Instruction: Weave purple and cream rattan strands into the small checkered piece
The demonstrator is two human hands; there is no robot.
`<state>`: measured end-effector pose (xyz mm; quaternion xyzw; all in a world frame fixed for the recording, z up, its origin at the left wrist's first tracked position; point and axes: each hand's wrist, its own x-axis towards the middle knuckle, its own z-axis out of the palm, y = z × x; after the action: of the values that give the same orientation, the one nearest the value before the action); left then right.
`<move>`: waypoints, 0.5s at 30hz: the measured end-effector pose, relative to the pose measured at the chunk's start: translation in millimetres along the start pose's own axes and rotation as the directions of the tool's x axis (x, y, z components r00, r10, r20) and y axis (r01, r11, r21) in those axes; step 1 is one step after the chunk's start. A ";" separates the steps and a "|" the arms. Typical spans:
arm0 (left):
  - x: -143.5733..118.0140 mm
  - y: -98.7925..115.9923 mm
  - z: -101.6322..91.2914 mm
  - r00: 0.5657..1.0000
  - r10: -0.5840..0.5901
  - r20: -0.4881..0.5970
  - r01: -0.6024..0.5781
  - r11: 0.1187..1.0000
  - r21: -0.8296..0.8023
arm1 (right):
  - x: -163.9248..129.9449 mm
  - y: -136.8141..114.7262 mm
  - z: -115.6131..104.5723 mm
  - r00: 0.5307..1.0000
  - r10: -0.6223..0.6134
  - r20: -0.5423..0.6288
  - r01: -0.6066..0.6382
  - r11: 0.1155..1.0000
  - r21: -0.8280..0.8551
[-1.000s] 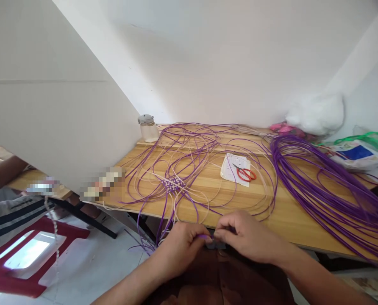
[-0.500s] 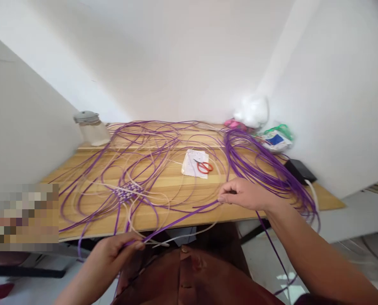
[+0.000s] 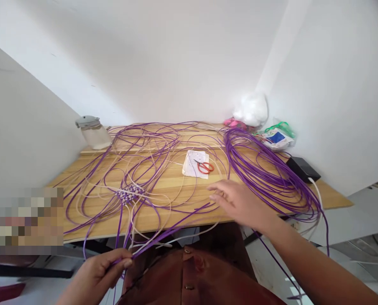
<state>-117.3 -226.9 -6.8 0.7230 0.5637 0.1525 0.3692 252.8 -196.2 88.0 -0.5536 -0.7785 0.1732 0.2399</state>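
Purple strand (image 3: 173, 223) ran off the table (image 3: 163, 186) edge down to our left hand (image 3: 104, 271), pinched tight there. Our right hand (image 3: 236, 201) hovered open over the wood, holding nothing, near the purple coil (image 3: 265, 173) and scissors (image 3: 204, 167).

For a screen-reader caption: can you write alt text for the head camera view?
The left hand pinches purple cord strands below the edge of a wooden table, while the open right hand hovers over it. Loose purple and cream cords, a small woven patch, red scissors on paper and a jar lie on top.
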 end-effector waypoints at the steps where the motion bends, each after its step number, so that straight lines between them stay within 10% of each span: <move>1: 1.2 6.7 3.2 0.998 0.008 0.069 -0.009 1.000 0.016 | -0.1 -13.5 9.8 0.997 -0.081 0.020 0.081 0.997 0.007; 5: 3.7 23.8 18.9 0.987 0.058 0.149 -0.071 0.994 0.084 | 1.5 -60.7 67.9 0.882 -0.345 0.320 0.330 0.938 0.104; 9: 2.3 22.5 25.2 0.984 0.124 0.131 -0.145 0.976 0.164 | 4.0 -65.6 111.1 0.823 -0.332 0.460 0.315 0.942 0.117; 15: -7.8 -7.2 10.4 0.993 0.083 0.085 -0.095 0.984 0.148 | 2.8 -32.6 82.7 0.894 -0.238 0.379 0.194 0.969 0.152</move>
<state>-118.2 -237.3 -17.4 0.7789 0.5259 0.0970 0.3277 180.0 -204.5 37.7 -0.4032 -0.8568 0.2958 0.1261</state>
